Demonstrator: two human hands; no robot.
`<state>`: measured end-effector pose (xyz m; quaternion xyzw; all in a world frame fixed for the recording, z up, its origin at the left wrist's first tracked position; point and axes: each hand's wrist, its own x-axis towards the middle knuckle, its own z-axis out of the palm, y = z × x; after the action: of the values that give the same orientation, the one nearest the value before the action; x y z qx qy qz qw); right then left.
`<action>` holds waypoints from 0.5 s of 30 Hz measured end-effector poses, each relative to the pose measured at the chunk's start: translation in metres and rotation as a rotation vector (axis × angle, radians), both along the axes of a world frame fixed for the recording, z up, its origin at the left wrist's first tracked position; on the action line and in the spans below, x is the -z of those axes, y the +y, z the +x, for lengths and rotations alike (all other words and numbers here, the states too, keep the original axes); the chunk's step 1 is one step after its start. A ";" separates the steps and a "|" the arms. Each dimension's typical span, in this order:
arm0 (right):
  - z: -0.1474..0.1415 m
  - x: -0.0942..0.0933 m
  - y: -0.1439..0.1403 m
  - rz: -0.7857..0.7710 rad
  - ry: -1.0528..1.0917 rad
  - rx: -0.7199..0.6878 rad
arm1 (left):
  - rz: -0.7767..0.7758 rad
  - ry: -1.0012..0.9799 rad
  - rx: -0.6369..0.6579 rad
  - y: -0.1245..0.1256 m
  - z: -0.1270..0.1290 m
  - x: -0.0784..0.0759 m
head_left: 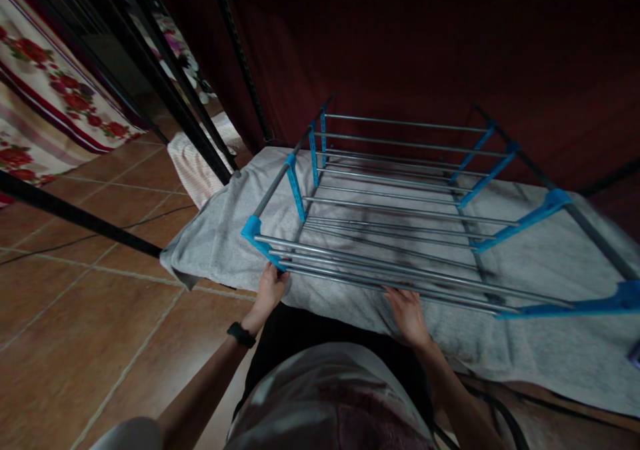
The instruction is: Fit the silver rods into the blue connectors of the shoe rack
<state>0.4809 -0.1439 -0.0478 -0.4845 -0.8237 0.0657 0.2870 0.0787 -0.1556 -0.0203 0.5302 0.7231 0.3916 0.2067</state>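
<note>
A rack of silver metal rods with bright blue plastic connectors lies on a grey cloth. My left hand, a dark band on its wrist, grips the near left corner of this rack, just below a blue connector. Along the near edge, my right hand has its fingers together on the lowest front rods, left of the right-hand connectors. The rods partly hide the fingertips of both hands. Dark side tubes run through the blue connectors towards the back.
Behind the rack hangs a dark red curtain. Black metal posts and a low black bar stand at the left. Over the tiled floor runs a thin cable. A floral cloth hangs at far left.
</note>
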 end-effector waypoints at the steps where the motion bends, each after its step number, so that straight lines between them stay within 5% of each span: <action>1: 0.000 0.000 0.000 -0.007 0.000 -0.004 | -0.009 0.000 0.003 0.000 0.000 0.000; 15: 0.000 0.003 0.002 0.003 -0.019 0.000 | 0.028 0.010 -0.016 -0.001 0.009 -0.010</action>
<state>0.4809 -0.1415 -0.0513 -0.4848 -0.8264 0.0598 0.2801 0.0878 -0.1566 -0.0107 0.5293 0.7227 0.4007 0.1925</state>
